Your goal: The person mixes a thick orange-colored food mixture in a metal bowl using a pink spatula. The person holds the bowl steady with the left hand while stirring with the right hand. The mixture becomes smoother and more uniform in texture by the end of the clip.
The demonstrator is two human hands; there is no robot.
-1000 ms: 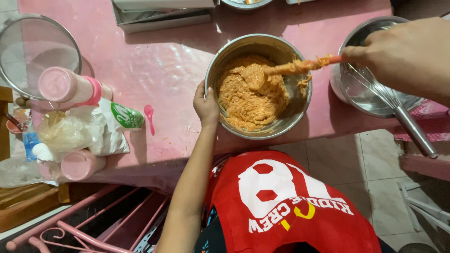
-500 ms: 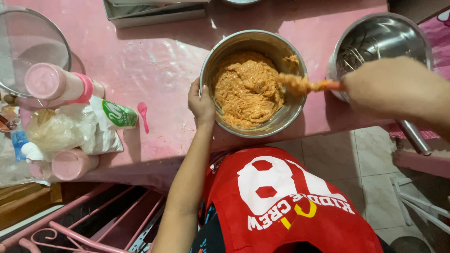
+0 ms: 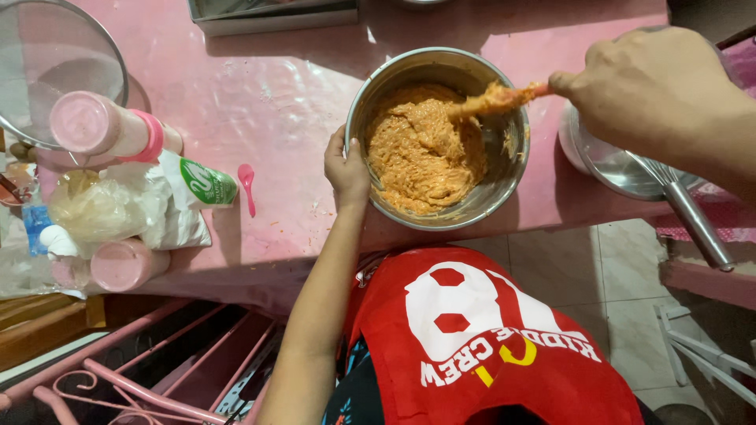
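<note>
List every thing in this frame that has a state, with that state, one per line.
Steel bowl: upright, partly filled with orange batter.
Spatula: batter-coated, tip in the bowl.
Left hand: grip on the bowl's rim.
Right hand: grip closed on the spatula.
Pink bottle: capped, lying on its side.

Right hand (image 3: 657, 94) has drawn the batter-coated spatula (image 3: 496, 98) from the far rim back over the bowl (image 3: 438, 138), nearer the batter (image 3: 421, 153).
</note>
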